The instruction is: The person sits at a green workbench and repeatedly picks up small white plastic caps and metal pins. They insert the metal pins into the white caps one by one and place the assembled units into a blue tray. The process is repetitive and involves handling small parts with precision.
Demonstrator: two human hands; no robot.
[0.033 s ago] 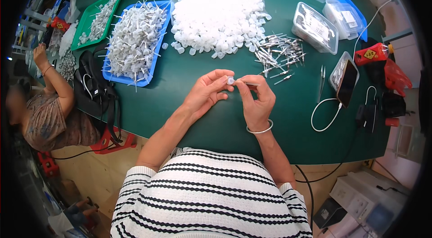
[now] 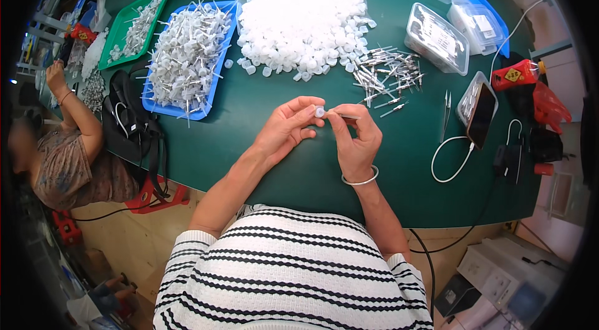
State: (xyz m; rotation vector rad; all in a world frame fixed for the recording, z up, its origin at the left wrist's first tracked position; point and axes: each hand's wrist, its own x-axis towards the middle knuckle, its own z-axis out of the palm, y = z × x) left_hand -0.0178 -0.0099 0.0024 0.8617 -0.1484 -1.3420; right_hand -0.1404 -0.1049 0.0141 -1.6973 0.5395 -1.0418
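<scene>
Between the thumb and fingertips of my left hand [image 2: 284, 129] is a small translucent white plastic cap [image 2: 319, 112]. My right hand [image 2: 357, 142] pinches a thin metal pin [image 2: 349, 116], its inner end pointing at the cap. Whether the pin touches the cap or is inside it, I cannot tell. Both hands are above the green table [image 2: 299, 180], close to its near edge. Beyond them lies a heap of similar white caps [image 2: 302, 24] spilling from a clear plastic bag. Right of that heap is a loose pile of metal pins [image 2: 390, 71].
A blue tray [image 2: 147, 105] full of capped pins stands left, beside a green tray [image 2: 163, 2]. Tweezers [image 2: 446, 114], a phone [image 2: 480, 114] with a white cable, and clear plastic boxes [image 2: 437, 39] lie right. Another person [image 2: 81, 155] sits at the far left, near a black bag [image 2: 128, 111].
</scene>
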